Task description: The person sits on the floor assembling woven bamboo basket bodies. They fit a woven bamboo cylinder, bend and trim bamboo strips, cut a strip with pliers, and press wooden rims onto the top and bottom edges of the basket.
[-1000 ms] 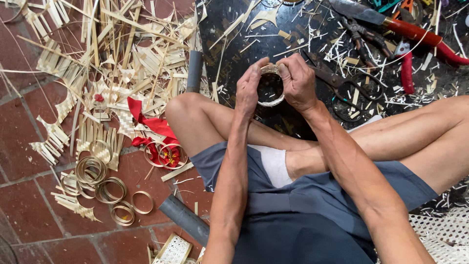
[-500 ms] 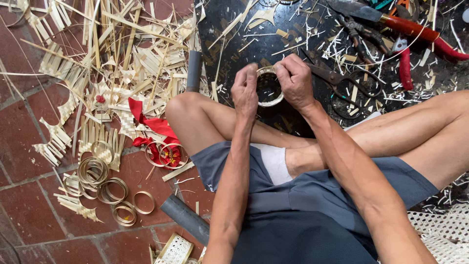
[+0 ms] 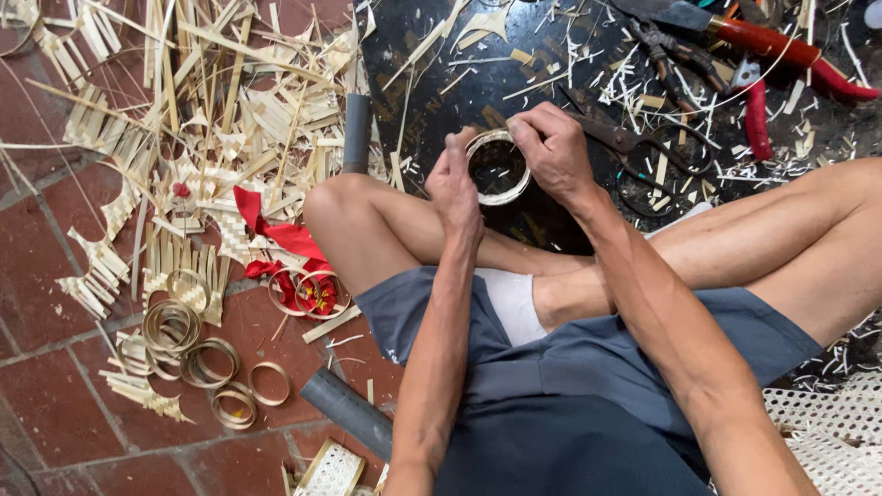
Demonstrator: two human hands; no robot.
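Small pale bamboo-strip ring (image 3: 497, 167) pinched between 2 hands above the dark work surface (image 3: 432, 83).
Left hand (image 3: 457, 184) grasps its left rim, right hand (image 3: 552, 152) its top-right rim; the opening faces upward, equally near both.

The ring (image 3: 498, 165) between the hands looks like thin, pale bamboo strip, matt and slightly fibrous. Similar dry, straw-coloured strips (image 3: 211, 101) lie in the upper left of the frame, on a rough, matt red brick floor (image 3: 55, 413). The board (image 3: 459, 83) at top centre is dark and glossy. Top right, the pliers (image 3: 781, 55) have smooth red plastic grips; the scissors (image 3: 634, 147) are dull metal.
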